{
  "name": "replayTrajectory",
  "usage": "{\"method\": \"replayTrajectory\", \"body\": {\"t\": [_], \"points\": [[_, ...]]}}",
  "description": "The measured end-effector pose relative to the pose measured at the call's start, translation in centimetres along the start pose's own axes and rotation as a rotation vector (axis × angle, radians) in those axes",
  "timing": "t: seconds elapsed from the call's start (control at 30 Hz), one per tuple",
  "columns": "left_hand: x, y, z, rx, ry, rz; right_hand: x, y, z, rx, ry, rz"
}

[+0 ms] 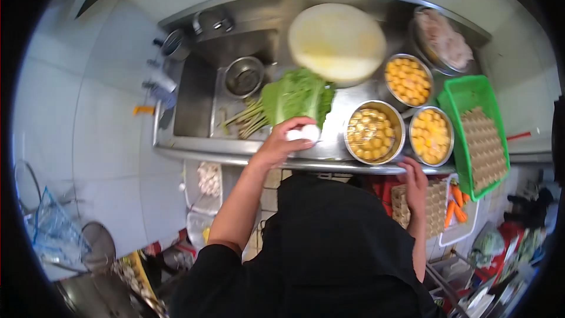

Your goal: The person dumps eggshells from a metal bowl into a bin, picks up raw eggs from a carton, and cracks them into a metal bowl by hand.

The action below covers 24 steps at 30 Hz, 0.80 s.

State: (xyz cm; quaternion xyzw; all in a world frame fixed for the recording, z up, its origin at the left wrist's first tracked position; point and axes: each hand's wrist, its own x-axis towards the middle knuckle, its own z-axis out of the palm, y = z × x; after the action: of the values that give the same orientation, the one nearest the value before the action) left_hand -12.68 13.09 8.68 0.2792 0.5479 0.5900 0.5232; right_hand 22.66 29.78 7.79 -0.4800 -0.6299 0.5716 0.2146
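Observation:
My left hand (281, 145) is closed around white eggs (309, 133), about two of them, over the steel counter's front edge. Just beyond it lie green leafy vegetables (294, 97) with cut stalks. My right hand (414, 181) is at the counter edge, its fingers loosely extended near the steel pots, with nothing visible in it. The nearest pot (349, 148) holds egg yolks in clear liquid. Close by stand a second pot of yolks (431, 135) and a third pot of yolks (408, 80).
A round cutting board (335, 41) leans at the back. To the right are a bowl of pale meat (444, 41) and a green basket (450, 97) with egg trays (484, 147). The sink (197, 91) holds a steel bowl (243, 76). Carrots (455, 209) lie below the counter.

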Motion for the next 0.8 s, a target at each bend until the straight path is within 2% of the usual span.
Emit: {"method": "replayTrajectory", "body": {"t": [0.07, 0.17, 0.23, 0.3, 0.37, 0.43, 0.47, 0.5, 0.53, 0.57, 0.6, 0.63, 0.67, 0.7, 0.73, 0.77, 0.8], "points": [[-6.1, 1.3, -4.7, -0.155, 0.109, -0.055, -1.4, 4.4, -2.2, -0.019, 0.096, 0.004], [-15.8, 0.1, -12.6, 0.017, 0.447, -0.233, -3.8, 8.3, -4.0, -0.076, 0.196, 0.018], [-21.0, -1.6, -17.9, 0.149, 0.644, -0.42, -5.1, 10.9, -5.1, -0.044, 0.281, 0.173], [-24.2, -4.9, -22.9, 0.386, 0.955, -0.523, -5.9, 15.1, -6.3, -0.024, 0.304, 0.213], [-26.7, -9.4, -27.0, 0.904, 1.233, -0.553, -7.2, 20.1, -7.1, -0.01, 0.363, 0.262], [-27.6, -13.4, -30.0, 0.843, 1.358, -0.584, -9.5, 24.8, -9.2, -0.386, 0.527, 0.332], [-27.6, -15.4, -30.7, 0.674, 1.391, -0.495, -11.2, 25.7, -9.3, -0.678, 0.709, 0.247], [-27.7, -17.1, -30.9, 0.565, 1.36, -0.439, -12.7, 25.1, -9.2, -0.588, 0.838, 0.44], [-27.4, -17.5, -29.9, 0.515, 1.329, -0.464, -14.7, 28.8, -11.1, -0.63, 0.917, 0.538], [-28.3, -20.9, -31.9, 0.494, 1.285, -0.415, -16.8, 31.5, -11.5, -0.839, 1.072, 0.644], [-27.8, -21.2, -30.0, 0.309, 1.249, -0.323, -16.8, 26.9, -10.4, -0.666, 1.112, 1.021], [-26.6, -18.6, -25.5, 0.354, 1.26, -0.448, -18.0, 30.6, -11.2, -0.654, 1.128, 1.215], [-25.9, -17.1, -22.8, 0.458, 1.212, -0.567, -18.7, 28.9, -10.5, -0.523, 1.112, 1.247], [-27.2, -19.9, -26.0, 0.633, 1.115, -0.755, -18.6, 26.6, -9.3, -0.39, 1.081, 1.263], [-31.0, -25.1, -31.0, 0.653, 1.07, -0.747, -19.1, 30.2, -9.7, -0.248, 1.064, 1.233], [-29.8, -25.3, -31.6, 0.842, 0.59, -0.889, -19.4, 34.4, -10.1, -0.108, 1.035, 1.189], [-28.5, -25.1, -31.9, 0.859, 0.571, -0.881, -19.2, 33.1, -9.8, -0.092, 1.051, 1.201]]}}
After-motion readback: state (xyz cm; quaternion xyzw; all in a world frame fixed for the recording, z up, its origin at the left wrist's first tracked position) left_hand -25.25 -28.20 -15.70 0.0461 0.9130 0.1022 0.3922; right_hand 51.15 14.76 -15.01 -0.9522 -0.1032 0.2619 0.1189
